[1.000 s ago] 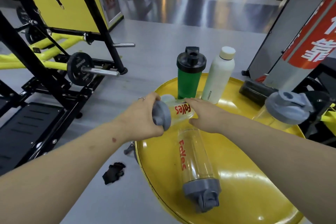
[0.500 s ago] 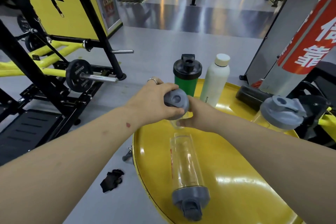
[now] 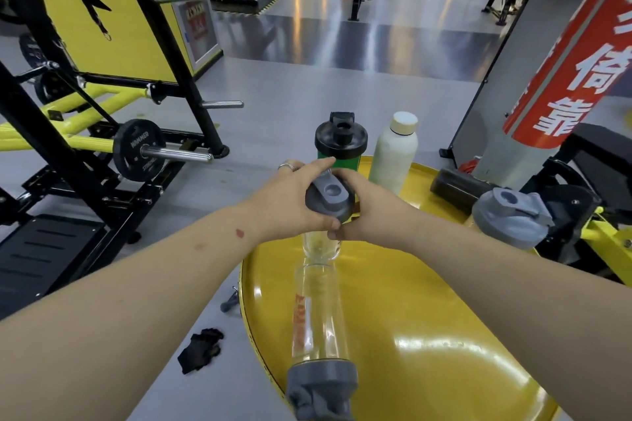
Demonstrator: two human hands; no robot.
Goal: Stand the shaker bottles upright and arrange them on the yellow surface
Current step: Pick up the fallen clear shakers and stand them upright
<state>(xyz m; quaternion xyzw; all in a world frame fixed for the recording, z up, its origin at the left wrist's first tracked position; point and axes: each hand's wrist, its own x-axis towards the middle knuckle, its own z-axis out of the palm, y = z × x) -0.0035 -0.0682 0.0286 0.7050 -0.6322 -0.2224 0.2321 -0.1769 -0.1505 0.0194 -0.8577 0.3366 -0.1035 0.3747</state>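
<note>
Both hands grip one upright clear shaker; five bottles total.

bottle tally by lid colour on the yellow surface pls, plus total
Grey lid: 3 – one upright in both hands, one lying near the front edge, one at the right edge
Black lid: 1 – green bottle
Cream cap: 1 – white bottle
Dark bottle lying at the back right: 1, lid not visible
Total: 6
</note>
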